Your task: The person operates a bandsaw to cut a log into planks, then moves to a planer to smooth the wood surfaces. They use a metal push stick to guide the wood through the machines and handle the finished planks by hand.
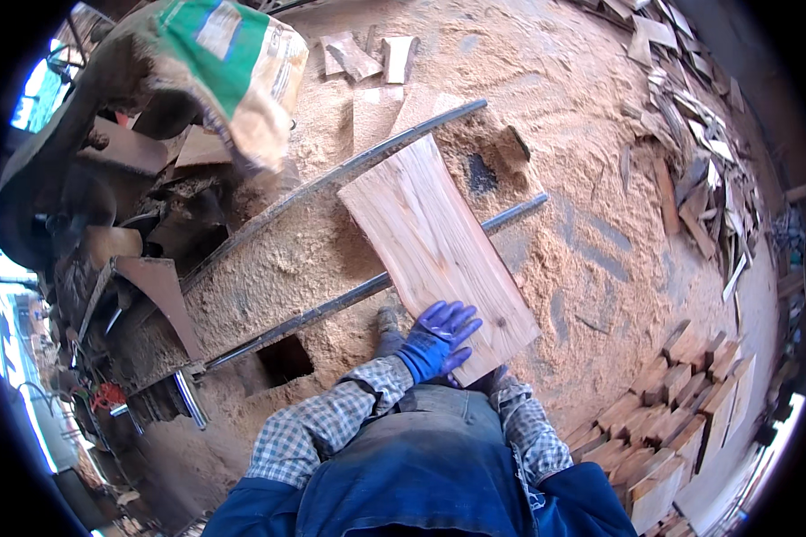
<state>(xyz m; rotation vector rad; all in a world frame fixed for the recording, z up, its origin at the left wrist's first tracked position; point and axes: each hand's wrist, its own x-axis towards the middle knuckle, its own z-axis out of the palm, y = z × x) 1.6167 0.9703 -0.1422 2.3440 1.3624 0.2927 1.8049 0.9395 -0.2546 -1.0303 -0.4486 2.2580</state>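
A broad wooden plank [439, 255] with bark along its right edge lies slantwise, its near end close to my body. On its near left part rests my left hand [437, 342], in a blue glove, fingers stretched out and apart over the wood. My right hand [497, 378] is at the plank's near end, with only a dark bit of it showing. The plank and my sleeve hide its fingers, so its grip does not show. Beneath the plank run two metal rails [313, 313], which stick out on both sides of it.
Sawdust [573, 215] covers the floor. To the left stands a machine [157, 295] with a green and white sack [228, 76] over it. Stacked wood blocks [690, 403] are at the near right, scrap slats [703, 161] at the far right. A dark pit [285, 360] opens beside the near rail.
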